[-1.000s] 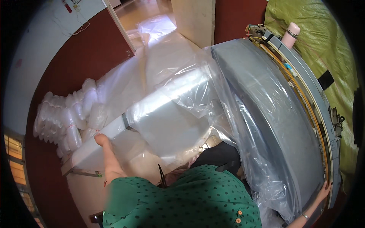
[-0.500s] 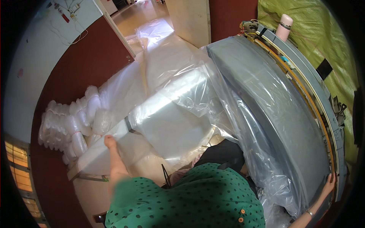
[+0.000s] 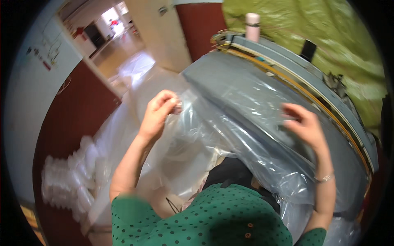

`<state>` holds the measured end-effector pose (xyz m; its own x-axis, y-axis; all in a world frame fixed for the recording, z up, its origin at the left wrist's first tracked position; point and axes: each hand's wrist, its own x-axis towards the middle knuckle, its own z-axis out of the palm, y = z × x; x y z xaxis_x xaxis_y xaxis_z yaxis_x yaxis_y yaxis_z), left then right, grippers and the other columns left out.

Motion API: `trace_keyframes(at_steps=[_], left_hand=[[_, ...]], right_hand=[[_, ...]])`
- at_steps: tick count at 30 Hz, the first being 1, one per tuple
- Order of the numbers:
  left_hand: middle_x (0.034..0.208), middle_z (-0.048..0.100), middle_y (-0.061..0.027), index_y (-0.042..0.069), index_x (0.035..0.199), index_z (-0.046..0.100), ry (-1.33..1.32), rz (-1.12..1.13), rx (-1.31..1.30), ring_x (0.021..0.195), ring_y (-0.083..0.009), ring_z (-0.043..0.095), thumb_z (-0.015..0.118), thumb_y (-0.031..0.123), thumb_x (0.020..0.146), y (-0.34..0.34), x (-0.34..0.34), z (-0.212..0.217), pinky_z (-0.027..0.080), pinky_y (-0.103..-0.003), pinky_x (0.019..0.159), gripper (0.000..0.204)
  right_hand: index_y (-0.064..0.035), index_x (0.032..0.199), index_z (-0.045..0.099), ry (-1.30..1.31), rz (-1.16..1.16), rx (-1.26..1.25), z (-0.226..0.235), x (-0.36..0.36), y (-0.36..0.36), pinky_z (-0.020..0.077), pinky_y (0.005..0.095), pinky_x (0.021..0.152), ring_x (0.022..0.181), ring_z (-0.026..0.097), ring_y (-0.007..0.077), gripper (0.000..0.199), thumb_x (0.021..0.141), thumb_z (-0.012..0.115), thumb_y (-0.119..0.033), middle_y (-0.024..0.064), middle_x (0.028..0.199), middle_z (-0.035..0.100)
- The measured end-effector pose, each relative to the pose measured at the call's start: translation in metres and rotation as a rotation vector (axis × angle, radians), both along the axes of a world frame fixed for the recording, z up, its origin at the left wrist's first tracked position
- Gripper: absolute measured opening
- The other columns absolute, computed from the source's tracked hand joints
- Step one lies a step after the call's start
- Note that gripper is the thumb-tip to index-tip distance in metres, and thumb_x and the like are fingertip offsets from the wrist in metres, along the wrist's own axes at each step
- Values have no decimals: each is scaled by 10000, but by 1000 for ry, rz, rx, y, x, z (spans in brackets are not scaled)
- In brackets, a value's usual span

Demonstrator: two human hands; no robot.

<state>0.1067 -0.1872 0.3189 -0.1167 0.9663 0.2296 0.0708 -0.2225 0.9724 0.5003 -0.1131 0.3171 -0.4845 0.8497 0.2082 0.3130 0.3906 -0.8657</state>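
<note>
My left hand (image 3: 156,115) is raised in front of me, thumb and fingers pinched together on a gathered bit of clear plastic sheet (image 3: 242,141). The sheet drapes loosely over the near edge of a grey tabletop (image 3: 262,88) and sags toward my lap. Above that tabletop hovers my right hand (image 3: 304,125), slightly blurred, with thumb and fingers apart and nothing seen between them. More clear plastic film (image 3: 123,110) lies piled to the left of my left hand.
Tied bundles of clear plastic bags (image 3: 67,180) are heaped at the left by the dark red wall. A yellow-edged metal rail (image 3: 295,76) runs along the table's far side, with a pink flask (image 3: 253,28) on it. A green tarp (image 3: 279,24) hangs behind. A doorway (image 3: 111,49) opens beyond.
My left hand has come up from the film on the left and now pinches plastic. My right hand has left the table's right edge and moved inward. The view has turned right.
</note>
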Motion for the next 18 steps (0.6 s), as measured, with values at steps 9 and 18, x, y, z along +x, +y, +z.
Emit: trace_keyframes(at_steps=[9, 18], left_hand=[[829, 520, 21, 29, 906, 555, 292, 43, 829, 768, -56, 466, 530, 108, 891, 85, 156, 137, 398, -192, 714, 84], [865, 544, -23, -26, 966, 566, 289, 309, 751, 802, -87, 474, 491, 197, 913, 235, 94, 84, 391, -219, 751, 241]], right_hand=[[-18, 981, 625, 284, 362, -181, -22, -85, -58, 463, 289, 796, 833, 602, 127, 324, 743, 696, -225, 83, 881, 664], [-13, 824, 617, -35, -365, -98, -30, 147, -146, 449, 235, 679, 729, 584, 106, 123, 747, 660, -99, 42, 737, 629]])
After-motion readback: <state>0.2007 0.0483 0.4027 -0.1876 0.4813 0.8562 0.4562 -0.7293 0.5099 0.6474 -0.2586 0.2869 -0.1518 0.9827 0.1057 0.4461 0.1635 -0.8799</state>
